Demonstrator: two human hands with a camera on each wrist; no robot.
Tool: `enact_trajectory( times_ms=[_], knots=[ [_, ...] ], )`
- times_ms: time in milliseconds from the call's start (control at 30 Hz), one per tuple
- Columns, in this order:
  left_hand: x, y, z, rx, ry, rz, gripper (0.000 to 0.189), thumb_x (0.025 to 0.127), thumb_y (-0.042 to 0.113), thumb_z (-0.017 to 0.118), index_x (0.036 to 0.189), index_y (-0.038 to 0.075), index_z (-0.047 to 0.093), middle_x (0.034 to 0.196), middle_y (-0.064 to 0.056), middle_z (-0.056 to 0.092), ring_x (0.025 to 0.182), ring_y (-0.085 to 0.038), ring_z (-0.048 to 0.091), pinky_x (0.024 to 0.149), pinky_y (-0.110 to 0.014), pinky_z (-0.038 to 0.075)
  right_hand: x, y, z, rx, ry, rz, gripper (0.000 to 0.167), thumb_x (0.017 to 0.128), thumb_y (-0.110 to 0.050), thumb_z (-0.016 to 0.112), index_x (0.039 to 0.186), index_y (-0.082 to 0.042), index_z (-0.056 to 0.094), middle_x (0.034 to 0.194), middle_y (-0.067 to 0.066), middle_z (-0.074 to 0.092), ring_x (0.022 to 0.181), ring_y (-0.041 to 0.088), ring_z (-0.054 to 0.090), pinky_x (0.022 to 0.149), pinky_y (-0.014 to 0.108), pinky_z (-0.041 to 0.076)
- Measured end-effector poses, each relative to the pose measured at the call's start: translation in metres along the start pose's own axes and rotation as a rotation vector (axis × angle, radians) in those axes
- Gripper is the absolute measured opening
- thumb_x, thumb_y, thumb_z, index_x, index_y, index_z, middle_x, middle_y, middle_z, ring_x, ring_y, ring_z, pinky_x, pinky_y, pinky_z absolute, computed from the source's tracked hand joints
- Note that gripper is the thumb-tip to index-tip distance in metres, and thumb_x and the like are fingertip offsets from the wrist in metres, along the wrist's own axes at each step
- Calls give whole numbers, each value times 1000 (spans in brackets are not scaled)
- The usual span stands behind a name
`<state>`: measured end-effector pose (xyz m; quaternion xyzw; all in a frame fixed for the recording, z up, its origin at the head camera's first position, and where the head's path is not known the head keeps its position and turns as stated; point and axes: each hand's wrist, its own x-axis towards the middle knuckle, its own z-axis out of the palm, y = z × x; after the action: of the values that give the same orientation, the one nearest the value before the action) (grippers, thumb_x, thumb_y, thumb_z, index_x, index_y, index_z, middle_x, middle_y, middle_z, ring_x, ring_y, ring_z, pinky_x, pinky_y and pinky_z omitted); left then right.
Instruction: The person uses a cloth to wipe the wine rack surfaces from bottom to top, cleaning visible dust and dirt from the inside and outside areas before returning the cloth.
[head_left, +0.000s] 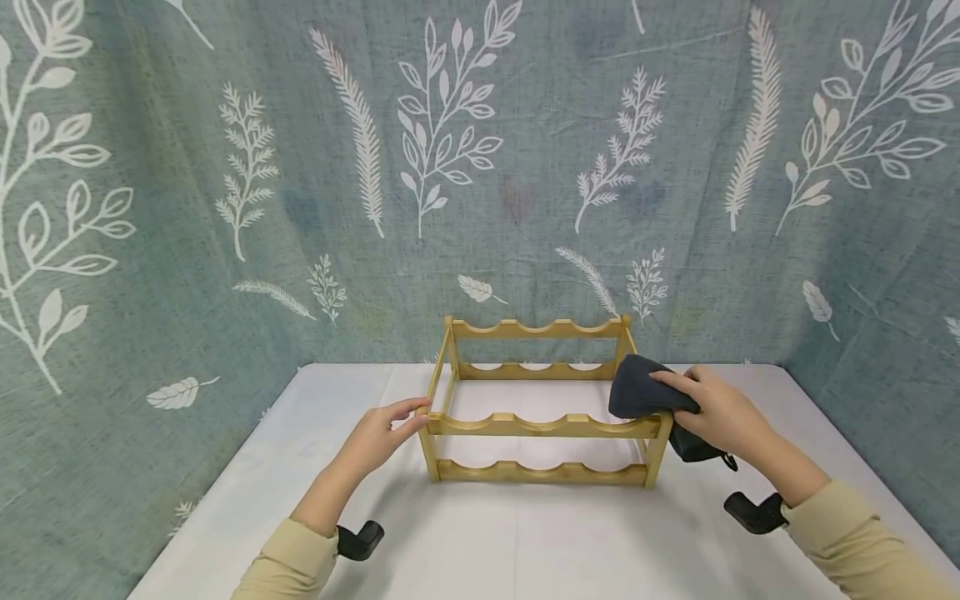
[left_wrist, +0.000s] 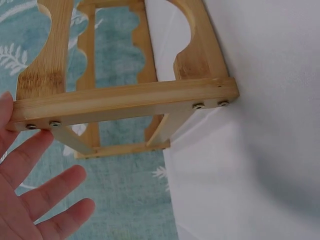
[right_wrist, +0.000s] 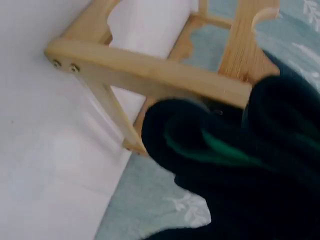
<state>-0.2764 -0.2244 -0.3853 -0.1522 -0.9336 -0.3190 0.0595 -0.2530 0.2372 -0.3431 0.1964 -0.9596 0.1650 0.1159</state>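
Observation:
A light wooden wine rack (head_left: pixel 542 427) with scalloped rails stands on the white table. My left hand (head_left: pixel 378 435) pinches the top of its front left post between thumb and index finger. The other fingers (left_wrist: pixel 54 192) spread out beside the post in the left wrist view. At the front right corner, my right hand (head_left: pixel 722 410) grips a dark navy cloth (head_left: pixel 640 388) folded over the top of the post. Part of the cloth hangs outside the rack. In the right wrist view the cloth (right_wrist: pixel 225 172) shows green inside its fold and hides the right fingers.
The white tabletop (head_left: pixel 480 542) extends around the rack on all sides. A green-grey curtain (head_left: pixel 517 183) with white leaf prints hangs behind the table and along its sides. Black wrist mounts (head_left: pixel 362 540) stick out below both forearms.

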Motion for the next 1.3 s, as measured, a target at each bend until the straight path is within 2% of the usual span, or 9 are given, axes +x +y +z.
enact_trajectory(
  times_ms=[100, 233, 467, 633, 767, 833, 967, 1100, 1300],
  knots=[
    [0, -1, -1, -4, 2, 4, 45, 90, 44, 51, 126, 18, 57, 123, -11, 59, 113, -34, 53, 90, -54, 42, 2, 3, 1, 70, -41, -5, 50, 81, -3, 62, 130, -8, 50, 101, 18, 52, 77, 24, 54, 59, 34, 43],
    [0, -2, -1, -13, 9, 4, 43, 90, 43, 51, 125, 18, 58, 122, -11, 60, 113, -34, 53, 90, -53, 43, 4, 4, 0, 156, -80, 15, 49, 82, -2, 59, 130, -6, 49, 101, 18, 52, 78, 22, 52, 61, 33, 40],
    [0, -2, 1, -19, 18, 8, 43, 91, 41, 51, 125, 16, 58, 120, -10, 61, 110, -33, 56, 88, -51, 45, 4, 6, 2, 196, -84, 25, 49, 83, -2, 58, 130, -6, 49, 102, 17, 53, 80, 23, 52, 62, 33, 40],
    [1, -2, 3, -18, 21, 20, 42, 91, 39, 52, 125, 16, 58, 120, -9, 61, 108, -30, 57, 88, -50, 46, 5, 5, -4, 170, -136, -5, 47, 83, -1, 58, 129, -5, 51, 101, 16, 53, 79, 21, 51, 62, 32, 39],
    [-4, -3, 5, -21, 35, 43, 40, 90, 37, 54, 123, 14, 59, 117, -8, 63, 106, -30, 58, 87, -49, 46, 11, -1, -14, 100, -231, -47, 45, 81, -2, 58, 126, -5, 54, 99, 14, 55, 76, 19, 49, 60, 31, 37],
    [-8, -2, 6, -27, 42, 64, 39, 90, 35, 56, 122, 13, 60, 118, -9, 62, 107, -30, 57, 87, -49, 46, 13, -4, -19, 72, -282, -61, 44, 81, -2, 59, 124, -6, 56, 98, 13, 55, 77, 19, 50, 60, 31, 38],
    [-15, -1, 8, -38, 57, 133, 35, 88, 31, 59, 118, 13, 63, 125, -7, 58, 115, -31, 53, 90, -51, 44, 11, -9, -26, 33, -365, -35, 44, 81, -3, 60, 124, -9, 56, 91, 8, 53, 74, 18, 49, 60, 30, 38],
    [-22, 0, 9, -47, 77, 195, 32, 86, 29, 61, 114, 14, 64, 127, -5, 57, 117, -29, 52, 94, -48, 42, 3, -10, -29, 23, -388, -21, 44, 80, -4, 61, 124, -9, 56, 87, 4, 51, 71, 15, 45, 59, 29, 36],
    [-34, 3, 8, -57, 90, 220, 29, 86, 27, 61, 112, 14, 65, 125, -4, 58, 115, -28, 53, 92, -48, 43, -13, -9, -30, 66, -382, -27, 46, 79, -3, 62, 124, -9, 56, 87, 1, 52, 72, 14, 44, 59, 28, 35]
  ],
)
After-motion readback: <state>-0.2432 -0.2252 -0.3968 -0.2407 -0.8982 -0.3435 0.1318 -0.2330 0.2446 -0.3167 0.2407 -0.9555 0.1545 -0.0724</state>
